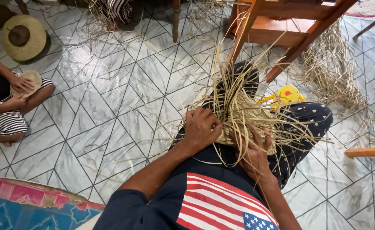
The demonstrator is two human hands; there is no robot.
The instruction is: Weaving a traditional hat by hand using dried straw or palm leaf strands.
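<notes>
— Where are we holding the weaving (232, 137) right now?

— We are keeping it in our lap, over the dark spotted trousers (311, 121), with the loose straw strands (234, 91) fanning up and outward from it. Our left hand (201, 127) is pressing on its left edge, fingers curled down onto the woven part. Our right hand (253, 155) is sitting under and behind the strands, fingers bent around a few of them (how tightly, we cannot tell, since the straw is covering them).

— How are we judging it will handle?

— We are treating it as very light and springy. The flat strands look dry and stiff enough to stand up by themselves, yet thin enough to kink or split if we are bending them sharply. The woven base is looking firmer, so that is where we are gripping; the free ends are only for guiding, one or two at a time, close to the weave.

— Anything nearby?

— A yellow toy (287, 94) is lying on the tiled floor (111, 102) just beyond our knee, more straw (328, 72) is piling under the wooden chair (281, 25), and another person's hands (19, 85) are working a small round piece at the left.
</notes>
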